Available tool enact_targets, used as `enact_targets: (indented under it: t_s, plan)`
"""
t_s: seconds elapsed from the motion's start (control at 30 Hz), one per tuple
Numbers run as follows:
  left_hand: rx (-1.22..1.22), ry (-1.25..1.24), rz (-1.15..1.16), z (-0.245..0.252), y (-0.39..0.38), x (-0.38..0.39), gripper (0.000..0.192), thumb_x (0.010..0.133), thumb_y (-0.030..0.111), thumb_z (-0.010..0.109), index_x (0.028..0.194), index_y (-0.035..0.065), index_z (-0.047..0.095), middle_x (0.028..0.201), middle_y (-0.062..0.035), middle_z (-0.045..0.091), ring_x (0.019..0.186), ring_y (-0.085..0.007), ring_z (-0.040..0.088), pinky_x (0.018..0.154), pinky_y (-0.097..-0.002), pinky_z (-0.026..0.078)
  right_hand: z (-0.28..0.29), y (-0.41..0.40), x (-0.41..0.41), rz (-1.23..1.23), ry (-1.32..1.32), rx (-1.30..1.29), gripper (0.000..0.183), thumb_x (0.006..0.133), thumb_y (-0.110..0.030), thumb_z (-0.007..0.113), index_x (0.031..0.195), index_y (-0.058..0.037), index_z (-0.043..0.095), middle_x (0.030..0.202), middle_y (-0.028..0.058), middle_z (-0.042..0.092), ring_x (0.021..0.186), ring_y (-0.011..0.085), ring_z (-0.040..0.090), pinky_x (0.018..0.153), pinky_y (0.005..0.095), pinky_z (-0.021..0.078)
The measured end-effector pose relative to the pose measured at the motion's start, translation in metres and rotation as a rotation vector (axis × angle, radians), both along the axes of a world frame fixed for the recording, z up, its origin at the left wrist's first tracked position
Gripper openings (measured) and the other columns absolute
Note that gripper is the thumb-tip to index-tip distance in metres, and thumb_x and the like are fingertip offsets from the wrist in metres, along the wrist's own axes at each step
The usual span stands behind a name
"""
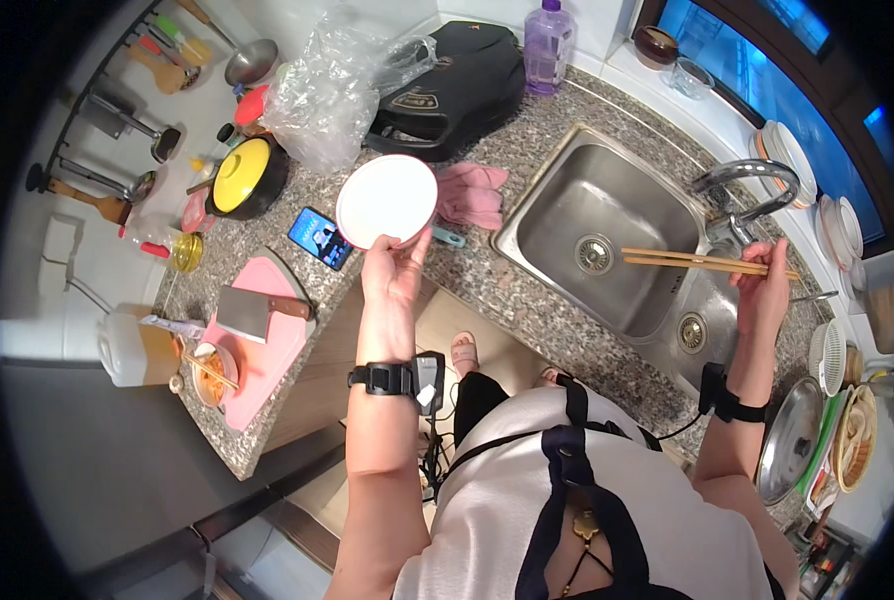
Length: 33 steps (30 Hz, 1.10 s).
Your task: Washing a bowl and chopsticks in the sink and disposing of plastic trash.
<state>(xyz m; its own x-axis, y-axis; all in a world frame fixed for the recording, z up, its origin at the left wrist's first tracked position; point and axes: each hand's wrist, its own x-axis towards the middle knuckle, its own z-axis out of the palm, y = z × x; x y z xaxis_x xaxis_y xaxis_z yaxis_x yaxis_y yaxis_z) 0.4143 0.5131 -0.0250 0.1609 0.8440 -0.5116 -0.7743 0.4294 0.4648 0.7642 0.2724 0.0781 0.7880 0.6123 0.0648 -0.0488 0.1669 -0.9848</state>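
My left hand (396, 264) grips the near rim of a white plate or shallow bowl (387, 199) with a red edge, held up over the counter. A pair of wooden chopsticks (694, 261) is in my right hand (763, 289), the tips pointing left across the stainless steel sink (619, 187). Below the chopsticks lies the sink's drain (594, 253). A folded pink cloth (471, 195) rests just right of the plate. Close to the plate's left side lies a smartphone (319, 237) with its screen lit.
A cleaver (244, 312) lies on a pink cutting board (270, 360) beside a bowl of food (210, 375). Behind the plate are a clear plastic bag (327, 97) and a black appliance (454, 90). The curved faucet (747, 176) rises over the sink's right side. A yellow-lidded pot (243, 176) stands left.
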Motion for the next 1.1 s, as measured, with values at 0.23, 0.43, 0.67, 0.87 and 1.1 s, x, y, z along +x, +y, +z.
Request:
enact_targets:
  t_s: [0.23, 0.43, 0.67, 0.87, 1.1]
  plan:
    - [-0.111, -0.024, 0.131, -0.035, 0.077, -0.029, 0.044, 0.072, -0.007, 0.032, 0.115, -0.009, 0.036, 0.109, -0.0249, 0.05, 0.099, -0.0407, 0.054, 0.089, -0.0524, 0.045, -0.006, 0.058, -0.042, -0.015, -0.049, -0.039, 0.045, 0.094, -0.04, 0.035, 0.075, -0.004, 0.053, 0.066, 0.0047, 0.051, 0.052, 0.0123, 0.048, 0.049, 0.0246, 0.0405]
    - [-0.212, -0.06, 0.149, -0.046, 0.101, -0.033, 0.044, 0.072, -0.009, 0.032, 0.115, -0.0059, 0.037, 0.111, -0.0236, 0.047, 0.099, -0.042, 0.053, 0.088, -0.056, 0.044, 0.004, 0.109, -0.082, 0.039, -0.132, -0.115, 0.046, 0.095, -0.039, 0.033, 0.077, -0.0017, 0.053, 0.067, 0.006, 0.051, 0.054, 0.0142, 0.05, 0.051, 0.0259, 0.0417]
    - [-0.118, 0.008, 0.037, -0.027, 0.075, -0.03, 0.048, 0.071, -0.011, 0.032, 0.118, -0.0052, 0.034, 0.112, -0.0238, 0.046, 0.097, -0.0403, 0.054, 0.085, -0.0529, 0.049, 0.022, 0.143, -0.095, 0.016, -0.506, -0.018, 0.05, 0.097, -0.035, 0.023, 0.063, -0.0032, 0.042, 0.067, 0.0101, 0.048, 0.069, 0.0177, 0.045, 0.069, 0.0291, 0.0335]
    - [-0.019, 0.065, -0.212, 0.002, 0.041, -0.026, 0.053, 0.075, -0.009, 0.034, 0.126, 0.0061, 0.026, 0.117, -0.0203, 0.043, 0.096, -0.0349, 0.056, 0.073, -0.0474, 0.055, 0.063, 0.168, -0.125, 0.199, -0.472, 0.316, 0.045, 0.097, -0.03, 0.026, 0.061, -0.0044, 0.033, 0.06, 0.0064, 0.037, 0.061, 0.0181, 0.04, 0.059, 0.0284, 0.0343]
    - [-0.047, -0.035, -0.233, 0.027, 0.025, -0.056, 0.054, 0.077, -0.009, 0.036, 0.126, 0.0095, 0.024, 0.118, -0.0192, 0.042, 0.099, -0.0347, 0.055, 0.076, -0.0491, 0.053, 0.068, 0.2, -0.166, 0.379, -1.015, 0.23, 0.03, 0.091, -0.017, 0.041, 0.066, -0.0016, 0.04, 0.062, 0.0032, 0.037, 0.058, 0.0113, 0.032, 0.052, 0.0241, 0.0224]
